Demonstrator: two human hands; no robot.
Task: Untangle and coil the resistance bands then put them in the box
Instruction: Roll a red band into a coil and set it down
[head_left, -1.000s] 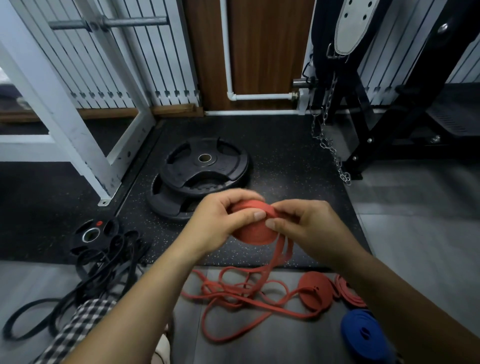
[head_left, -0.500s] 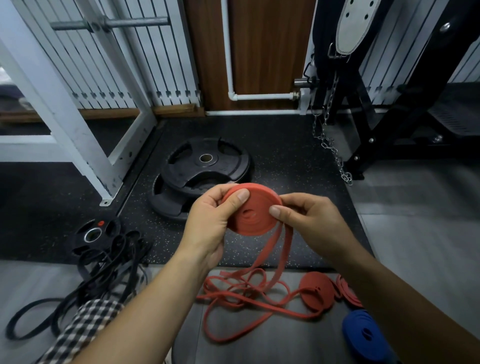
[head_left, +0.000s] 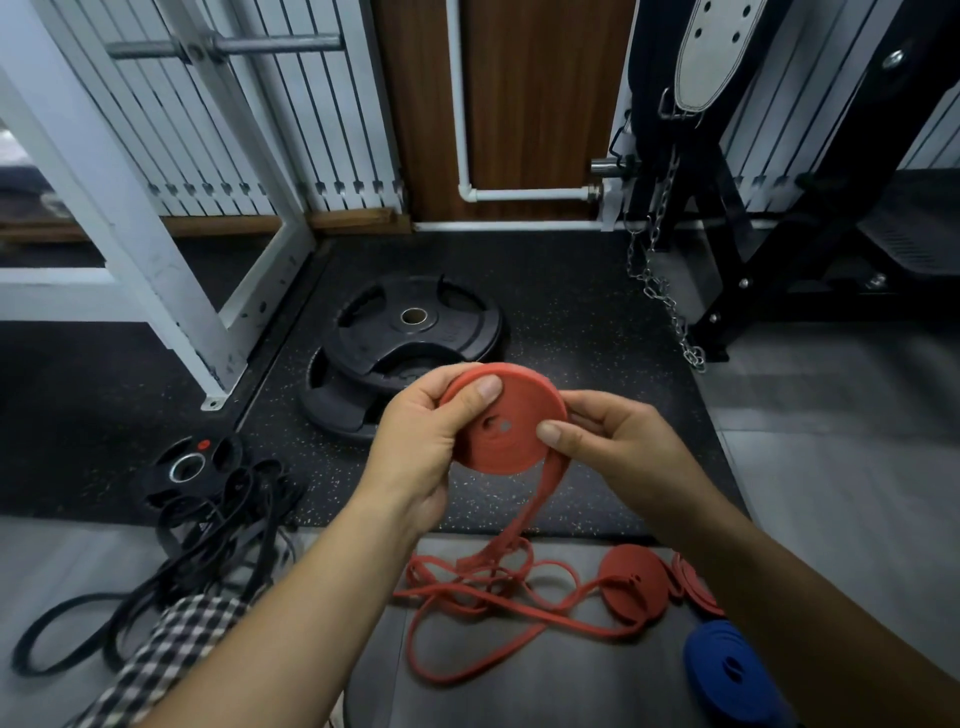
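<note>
Both hands up in front, over the black floor mat (head_left: 571, 322). The left hand (head_left: 421, 447) pinches the red coil (head_left: 506, 423), thumb pressed on its face; the right hand (head_left: 618, 441) pinches the coil's opposite edge with its thumb. The loose red tail (head_left: 524, 519) hangs down to a red tangle (head_left: 467, 592) on the floor. Nearby lie a finished red roll (head_left: 631, 584), a blue roll (head_left: 722, 665) and black bands (head_left: 218, 545). No readable writing anywhere.
</note>
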